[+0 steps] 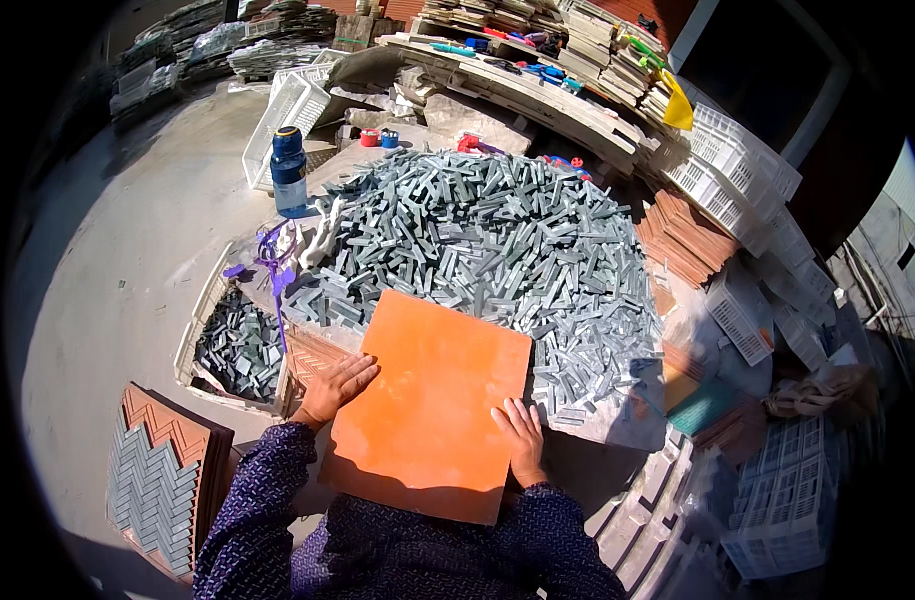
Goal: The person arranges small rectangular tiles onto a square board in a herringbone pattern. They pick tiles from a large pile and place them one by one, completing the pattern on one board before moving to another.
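Note:
A flat, square orange board (432, 390) lies in front of me, its far edge over a big heap of grey stone strips (477, 230). My left hand (335, 392) grips the board's left edge, fingers laid together on its upper face. On the opposite edge, my right hand (522, 440) holds it with the fingers bent onto the top; the thumbs are hidden. Part of a brown grooved herringbone tray (317, 358) shows beside my left hand. Further left, a pale crate (189, 345) holds shorter dark stone pieces.
At lower left stands a herringbone mould (157, 490) partly filled with grey strips. A blue bottle (289, 175) and purple ribbon (277, 260) are beyond the crate. White plastic crates (737, 165) and brown herringbone trays (682, 240) stack up on the right; a slatted pallet (642, 515) lies lower right.

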{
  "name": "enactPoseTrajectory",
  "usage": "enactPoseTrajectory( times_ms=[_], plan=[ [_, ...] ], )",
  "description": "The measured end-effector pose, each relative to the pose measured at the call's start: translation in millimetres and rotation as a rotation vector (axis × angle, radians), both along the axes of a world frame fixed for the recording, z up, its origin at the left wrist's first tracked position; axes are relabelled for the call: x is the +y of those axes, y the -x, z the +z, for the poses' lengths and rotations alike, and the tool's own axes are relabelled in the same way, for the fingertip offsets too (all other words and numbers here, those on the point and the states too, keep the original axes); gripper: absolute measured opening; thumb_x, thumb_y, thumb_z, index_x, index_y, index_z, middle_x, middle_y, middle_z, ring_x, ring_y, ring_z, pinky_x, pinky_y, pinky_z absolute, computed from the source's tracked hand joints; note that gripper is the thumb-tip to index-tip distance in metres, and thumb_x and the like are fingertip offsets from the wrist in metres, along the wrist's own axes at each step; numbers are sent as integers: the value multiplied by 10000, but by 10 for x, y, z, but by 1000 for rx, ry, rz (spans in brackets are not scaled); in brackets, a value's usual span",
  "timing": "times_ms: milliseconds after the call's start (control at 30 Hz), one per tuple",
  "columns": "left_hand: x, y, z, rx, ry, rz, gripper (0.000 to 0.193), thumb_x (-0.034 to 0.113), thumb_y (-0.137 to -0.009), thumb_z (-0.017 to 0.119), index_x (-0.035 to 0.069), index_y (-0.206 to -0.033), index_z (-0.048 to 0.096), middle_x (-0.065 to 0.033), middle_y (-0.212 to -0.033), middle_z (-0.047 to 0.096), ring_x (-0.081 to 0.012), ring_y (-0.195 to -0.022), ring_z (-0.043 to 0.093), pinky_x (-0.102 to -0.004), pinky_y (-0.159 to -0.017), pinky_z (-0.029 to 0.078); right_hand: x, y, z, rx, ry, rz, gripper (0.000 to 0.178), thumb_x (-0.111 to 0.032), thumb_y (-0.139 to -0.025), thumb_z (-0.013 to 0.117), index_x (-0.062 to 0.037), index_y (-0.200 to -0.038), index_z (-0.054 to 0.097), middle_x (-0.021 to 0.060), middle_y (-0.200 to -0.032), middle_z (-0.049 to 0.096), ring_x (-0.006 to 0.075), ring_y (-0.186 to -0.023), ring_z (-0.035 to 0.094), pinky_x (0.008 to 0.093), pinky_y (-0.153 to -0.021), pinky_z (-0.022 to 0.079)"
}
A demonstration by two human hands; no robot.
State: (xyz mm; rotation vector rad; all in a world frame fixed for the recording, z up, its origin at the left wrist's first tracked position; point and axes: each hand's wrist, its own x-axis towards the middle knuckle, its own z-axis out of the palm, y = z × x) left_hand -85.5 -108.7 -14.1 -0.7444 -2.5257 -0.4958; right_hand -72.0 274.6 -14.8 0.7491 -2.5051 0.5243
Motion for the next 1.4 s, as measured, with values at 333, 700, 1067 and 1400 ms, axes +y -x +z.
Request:
enactPoseTrajectory(
  times_ms=[333,700,1067,1400],
  plan=[
    [199,-83,914,-127,-45,402,622,140,-840,565,83,-1412,329,-101,-1470,318,-306,-1362,271,-497,-1106,183,-195,-120,1332,22,20,-148,559,-243,-920,505,28,-1380,340,239,-1445,300,393,-1344,280,514,-1100,185],
    [606,-316,417,-307,142,261,712,459,-856,531,86,-1422,313,-81,-1487,292,-268,-1379,241,-509,-1095,182,-546,-81,132,-207,-45,-118,688,-305,-852,611,25,-1380,319,210,-1451,283,367,-1344,263,490,-1089,216],
    [205,-1386,122,-659,-942,93,901,441,-852,615,20,-1470,113,-158,-1526,137,-270,-1416,122,-405,-1125,189,-295,-1307,-31,-897,905,-76,877,-239,-860,565,14,-1457,-25,201,-1476,231,256,-1338,271,354,-1091,217],
    [447,-543,1911,-261,-1544,-369,880,700,-875,223,37,-1454,204,-154,-1517,190,-276,-1426,94,-479,-1132,17,-235,-661,1609,-154,1385,350,1255,-810,-628,544,-100,-1475,-50,253,-1516,68,316,-1426,36,457,-1133,14]
  ],
)
